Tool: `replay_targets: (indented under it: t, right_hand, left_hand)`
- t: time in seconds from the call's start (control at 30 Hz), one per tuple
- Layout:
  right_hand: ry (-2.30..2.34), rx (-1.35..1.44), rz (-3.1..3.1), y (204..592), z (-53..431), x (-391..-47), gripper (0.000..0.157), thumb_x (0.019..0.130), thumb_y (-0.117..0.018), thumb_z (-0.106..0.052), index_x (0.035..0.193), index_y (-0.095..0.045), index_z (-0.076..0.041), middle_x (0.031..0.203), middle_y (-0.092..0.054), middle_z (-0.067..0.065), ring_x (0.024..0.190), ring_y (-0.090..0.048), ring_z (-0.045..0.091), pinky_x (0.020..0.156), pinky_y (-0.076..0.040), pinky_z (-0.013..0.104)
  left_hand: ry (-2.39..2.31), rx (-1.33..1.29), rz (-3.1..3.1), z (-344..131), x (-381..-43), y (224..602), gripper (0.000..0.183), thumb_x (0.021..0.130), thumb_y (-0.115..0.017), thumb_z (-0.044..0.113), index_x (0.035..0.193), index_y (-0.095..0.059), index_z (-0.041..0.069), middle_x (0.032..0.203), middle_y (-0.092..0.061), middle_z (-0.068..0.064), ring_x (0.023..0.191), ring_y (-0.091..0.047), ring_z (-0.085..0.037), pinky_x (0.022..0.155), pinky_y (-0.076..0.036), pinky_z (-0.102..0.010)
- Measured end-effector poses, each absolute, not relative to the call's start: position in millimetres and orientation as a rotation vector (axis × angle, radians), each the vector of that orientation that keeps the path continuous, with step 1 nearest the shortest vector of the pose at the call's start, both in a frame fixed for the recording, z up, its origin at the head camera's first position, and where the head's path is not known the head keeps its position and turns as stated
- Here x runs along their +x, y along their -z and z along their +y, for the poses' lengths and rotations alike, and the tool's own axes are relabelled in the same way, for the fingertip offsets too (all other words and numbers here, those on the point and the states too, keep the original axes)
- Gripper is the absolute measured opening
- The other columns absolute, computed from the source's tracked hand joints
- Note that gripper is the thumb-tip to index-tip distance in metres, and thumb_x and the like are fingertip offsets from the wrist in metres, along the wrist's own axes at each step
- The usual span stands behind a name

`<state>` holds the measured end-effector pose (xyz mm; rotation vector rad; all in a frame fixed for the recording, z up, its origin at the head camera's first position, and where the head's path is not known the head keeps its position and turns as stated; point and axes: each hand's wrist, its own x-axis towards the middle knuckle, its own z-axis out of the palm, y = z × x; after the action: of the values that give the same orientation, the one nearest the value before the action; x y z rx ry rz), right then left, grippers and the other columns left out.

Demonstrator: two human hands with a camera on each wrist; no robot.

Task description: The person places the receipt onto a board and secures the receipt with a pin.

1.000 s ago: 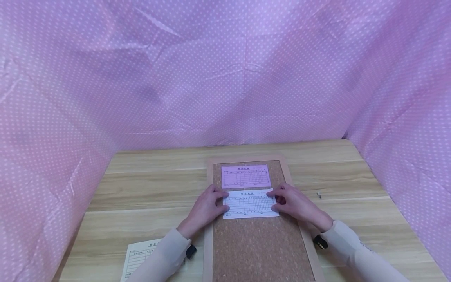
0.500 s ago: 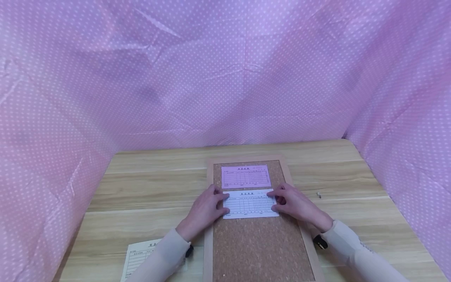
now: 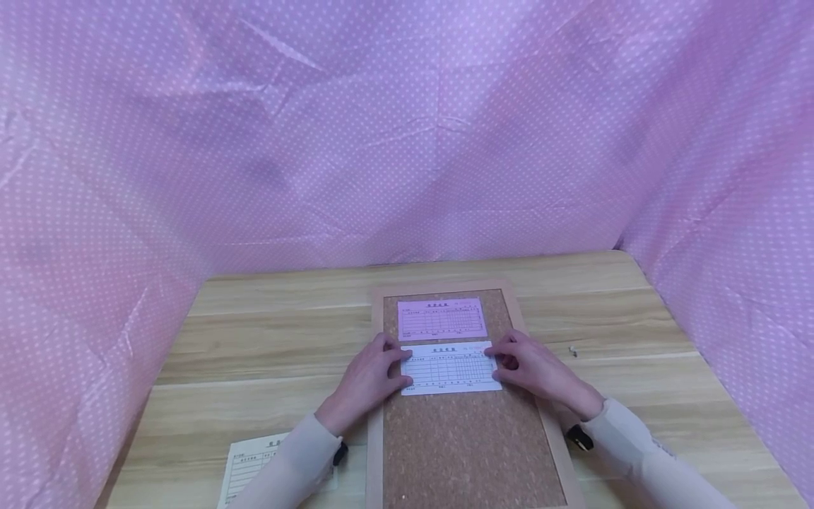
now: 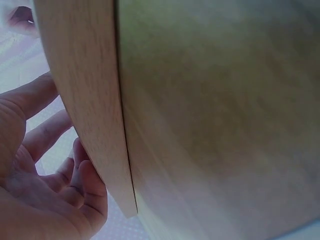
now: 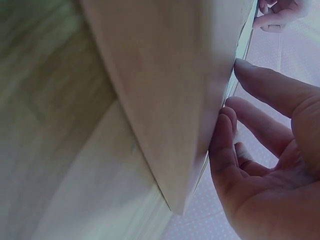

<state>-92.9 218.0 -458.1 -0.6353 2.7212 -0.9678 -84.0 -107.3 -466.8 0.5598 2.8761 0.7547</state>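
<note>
Slip of white paper [image 3: 450, 369] lies on corkboard [image 3: 467, 452], left hand [image 3: 367, 378] and right hand [image 3: 533, 363] touching its ends with thumb and forefinger spread, probably to hold it square.

Screened-off tabletop workspace, pink polka-dot cloth [image 3: 407, 155] around three sides, wood-grain table [image 3: 286, 325]

Pale beige sleeves [image 3: 636, 445], apparently black wrist devices [image 3: 579, 437]

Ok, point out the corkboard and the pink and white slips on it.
Corkboard [image 3: 470, 449], head view: bare cork below the slips.
Pink slip [image 3: 441, 319], head view: middle of its printed form.
White slip [image 3: 449, 368], head view: middle of its printed form.
</note>
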Motion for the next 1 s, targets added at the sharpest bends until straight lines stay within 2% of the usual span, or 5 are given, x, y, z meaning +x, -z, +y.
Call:
replay_targets:
  t: [0.27, 0.5, 0.77, 1.0]
  right_hand:
    - [1.052, -0.735, 2.785, 457.6, 231.5, -86.3, 0.029, 0.09, -0.08, -0.014, 0.118, -0.076, -0.006, 0.101, -0.068, -0.003, 0.09, -0.063, 0.012, 0.079, -0.054, 0.032]
    - [1.169, -0.705, 2.838, 449.8, 252.6, -78.4, 0.022, 0.092, -0.076, -0.006, 0.114, -0.076, -0.007, 0.108, -0.075, 0.002, 0.097, -0.07, 0.015, 0.084, -0.059, 0.036]
    - [1.174, -0.678, 2.973, 440.1, 284.5, -78.8, 0.021, 0.092, -0.074, 0.0, 0.111, -0.077, -0.008, 0.108, -0.076, 0.006, 0.094, -0.068, 0.008, 0.079, -0.058, 0.027]
    - [1.178, -0.615, 3.024, 439.6, 306.4, -81.4, 0.019, 0.093, -0.075, -0.002, 0.111, -0.078, -0.008, 0.108, -0.077, 0.008, 0.098, -0.067, 0.003, 0.083, -0.053, 0.016]
  left_hand:
    - [-0.761, 0.547, 2.886, -108.1, -83.6, 467.1, 0.049, 0.085, -0.087, 0.026, 0.128, -0.073, 0.006, 0.118, -0.057, -0.006, 0.093, -0.05, -0.016, 0.076, -0.044, -0.029]
    - [-0.759, 0.547, 2.879, -106.9, -84.1, 466.3, 0.049, 0.085, -0.087, 0.026, 0.128, -0.073, 0.005, 0.118, -0.057, -0.006, 0.092, -0.049, -0.016, 0.075, -0.043, -0.028]
    - [-0.754, 0.545, 2.876, -106.7, -84.1, 465.6, 0.049, 0.085, -0.087, 0.027, 0.128, -0.073, 0.006, 0.118, -0.057, -0.006, 0.093, -0.05, -0.016, 0.076, -0.044, -0.029]
    - [-0.754, 0.519, 2.868, -105.6, -84.9, 465.0, 0.05, 0.085, -0.087, 0.028, 0.129, -0.073, 0.008, 0.119, -0.057, -0.005, 0.093, -0.05, -0.016, 0.077, -0.044, -0.029]
